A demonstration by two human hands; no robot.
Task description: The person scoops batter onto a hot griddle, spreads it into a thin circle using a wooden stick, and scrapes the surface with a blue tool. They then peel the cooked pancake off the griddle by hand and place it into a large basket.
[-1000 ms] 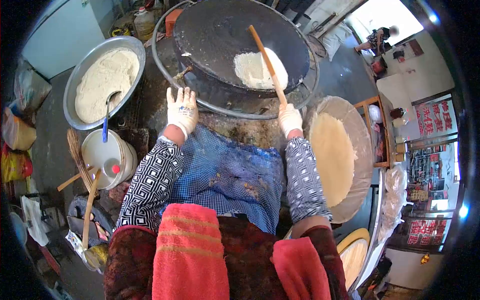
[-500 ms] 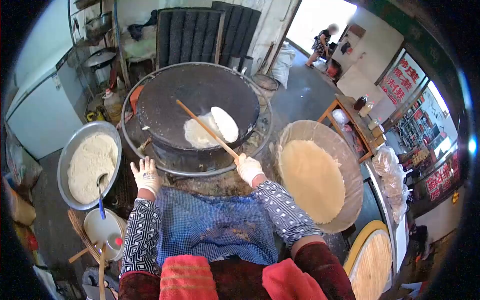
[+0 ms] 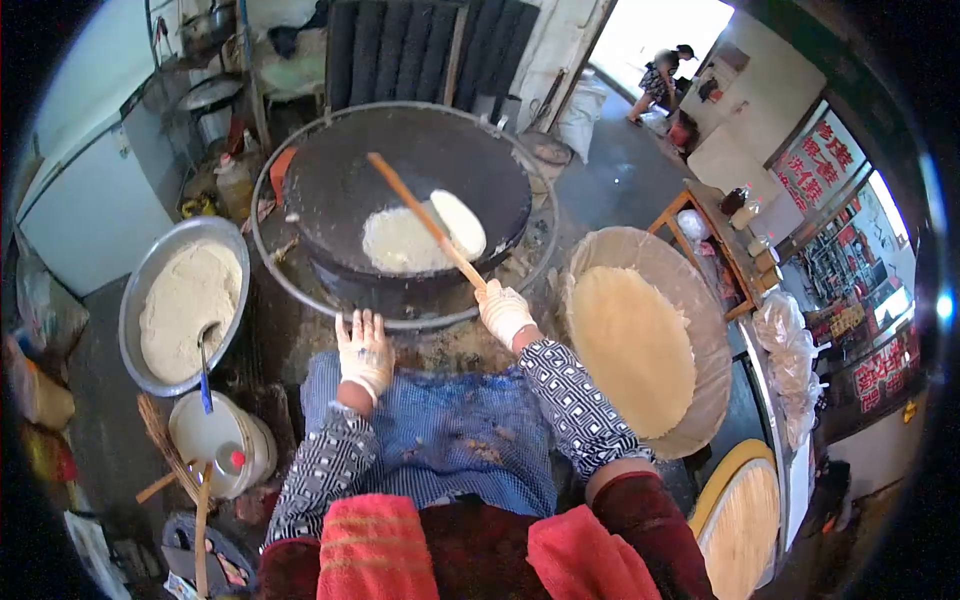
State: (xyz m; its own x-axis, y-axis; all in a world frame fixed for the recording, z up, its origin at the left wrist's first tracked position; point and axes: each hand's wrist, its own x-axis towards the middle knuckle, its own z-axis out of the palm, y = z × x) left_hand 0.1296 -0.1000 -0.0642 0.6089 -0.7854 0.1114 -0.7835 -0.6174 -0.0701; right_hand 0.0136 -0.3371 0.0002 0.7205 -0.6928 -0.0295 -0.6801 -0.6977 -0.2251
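Observation:
My gloved right hand (image 3: 505, 312) is closed around the lower end of a long wooden stick (image 3: 408, 200), which slants up and left over a round black griddle (image 3: 330, 185). Beneath the stick, a thin pale patch of batter (image 3: 392, 242) lies on the griddle's near part. A thicker white oval lump of dough (image 3: 460, 222) sits against its right side. My left hand (image 3: 364, 358), also gloved, is empty with fingers apart, its fingertips right at the metal ring (image 3: 400, 324) around the griddle.
On the left stand a metal basin of pale batter (image 3: 190, 310) with a blue-handled ladle (image 3: 204, 375) and a white bucket (image 3: 255, 445). To the right is a lined basket (image 3: 715, 350) holding thin round flatbreads (image 3: 630, 350). A person (image 3: 660, 82) is by the far doorway.
My left hand has moved right, from beside the batter basin to the griddle's near edge. The stick's far end has risen a little in view, and the view has shifted slightly.

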